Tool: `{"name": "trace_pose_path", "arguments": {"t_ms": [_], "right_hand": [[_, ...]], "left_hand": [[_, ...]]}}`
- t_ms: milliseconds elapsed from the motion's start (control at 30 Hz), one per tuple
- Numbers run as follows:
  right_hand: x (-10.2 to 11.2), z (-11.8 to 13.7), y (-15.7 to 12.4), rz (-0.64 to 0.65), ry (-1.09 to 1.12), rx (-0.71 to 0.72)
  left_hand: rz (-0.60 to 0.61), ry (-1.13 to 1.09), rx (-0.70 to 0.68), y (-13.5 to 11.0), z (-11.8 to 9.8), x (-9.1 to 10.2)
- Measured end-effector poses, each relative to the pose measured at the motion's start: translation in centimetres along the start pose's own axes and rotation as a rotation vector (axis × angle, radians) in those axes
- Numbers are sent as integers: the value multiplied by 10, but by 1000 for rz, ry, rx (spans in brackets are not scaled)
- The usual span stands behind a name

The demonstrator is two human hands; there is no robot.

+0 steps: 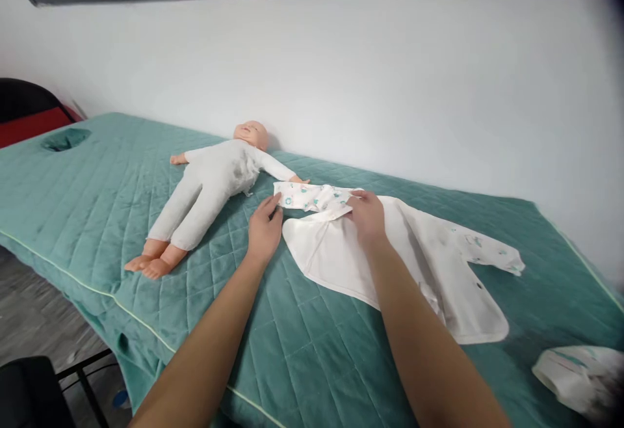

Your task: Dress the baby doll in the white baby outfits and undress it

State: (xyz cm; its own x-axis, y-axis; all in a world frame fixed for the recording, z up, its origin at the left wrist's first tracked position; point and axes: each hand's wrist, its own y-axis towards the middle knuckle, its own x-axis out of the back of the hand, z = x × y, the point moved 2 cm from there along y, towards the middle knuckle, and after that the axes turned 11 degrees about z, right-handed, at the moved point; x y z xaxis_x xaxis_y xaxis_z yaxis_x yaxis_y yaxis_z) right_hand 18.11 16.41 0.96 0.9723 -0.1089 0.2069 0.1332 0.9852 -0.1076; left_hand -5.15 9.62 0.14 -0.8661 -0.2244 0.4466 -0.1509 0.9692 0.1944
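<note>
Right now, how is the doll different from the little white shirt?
The doll lies face up with a rounded body; the shirt is spread out flat. The doll's cloth is plain, but the shirt's sleeves have printed patterns. The left hand and right hand touch the shirt, not the doll. Both things lie on the green cover.

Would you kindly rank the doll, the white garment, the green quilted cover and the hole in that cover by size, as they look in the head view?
1. Green quilted cover
2. White garment
3. Doll
4. Hole in the cover
</note>
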Motion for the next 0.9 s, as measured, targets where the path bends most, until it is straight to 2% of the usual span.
{"name": "trace_pose_path", "arguments": {"t_ms": [67, 167, 367, 500, 600, 700, 800, 900], "right_hand": [[7, -1, 3, 2, 136, -19], [12, -1, 2, 15, 257, -26], [12, -3, 0, -43, 199, -20], [9, -4, -4, -52, 68, 15], [7, -3, -11, -53, -21, 57], [4, -4, -16, -57, -95, 91], [1, -4, -13, -50, -144, 87], [2, -3, -5, -5, -173, 66]], "left_hand": [[-45, -70, -29, 4, 3, 1], [-67, -20, -44, 14, 8, 0], [-36, 273, -8, 27, 5, -6], [-110, 333, -118, 7, -11, -8], [-26, 410, -151, -21, -23, -19], [37, 547, -87, -43, -29, -30], [59, 589, -25, -47, -30, -33], [119, 558, -77, -47, -34, -31]]}}
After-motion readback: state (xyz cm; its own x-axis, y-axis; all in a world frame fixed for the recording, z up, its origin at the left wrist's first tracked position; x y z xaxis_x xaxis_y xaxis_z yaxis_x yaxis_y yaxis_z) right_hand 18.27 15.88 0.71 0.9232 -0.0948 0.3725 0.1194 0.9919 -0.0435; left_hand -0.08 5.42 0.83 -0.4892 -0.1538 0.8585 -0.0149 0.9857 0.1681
